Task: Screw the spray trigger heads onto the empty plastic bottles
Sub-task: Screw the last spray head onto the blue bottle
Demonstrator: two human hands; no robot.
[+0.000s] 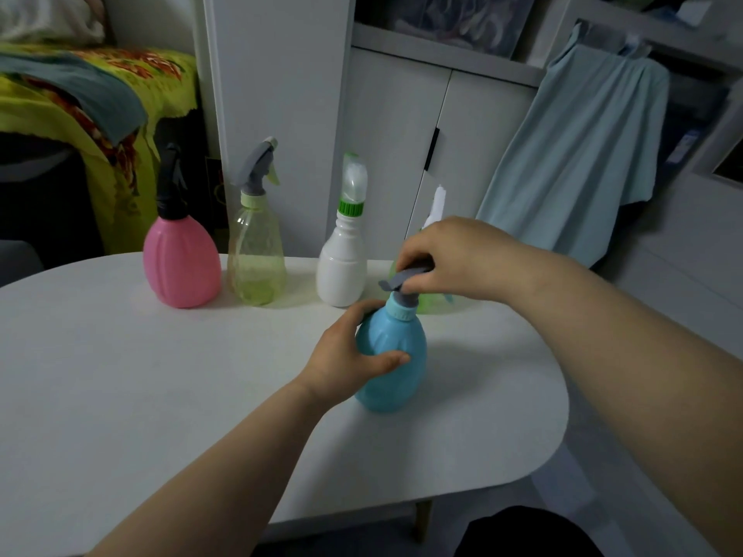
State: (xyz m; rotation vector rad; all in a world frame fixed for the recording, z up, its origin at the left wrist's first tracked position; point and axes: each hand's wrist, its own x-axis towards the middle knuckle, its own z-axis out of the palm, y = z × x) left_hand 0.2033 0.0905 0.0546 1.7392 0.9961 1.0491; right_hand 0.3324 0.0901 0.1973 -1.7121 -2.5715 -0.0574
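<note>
Blue bottle [396,355] upright near table [120,375] centre, clamped by left hand [345,357], thumb across the front, fingers wrapped round the back. Right hand [450,259] pinched shut on grey trigger head [404,277], seated atop the blue collar [400,311]. Probably mid-twist; how tight, cannot tell. Further back, lined up along the far edge: pink bottle [183,263], yellow bottle [257,259], white bottle [341,267], all capped with heads already. Green bottle [432,303] mostly hidden behind the right hand, white head [438,207] poking up above. Looks like the last one, nearly done.
</note>
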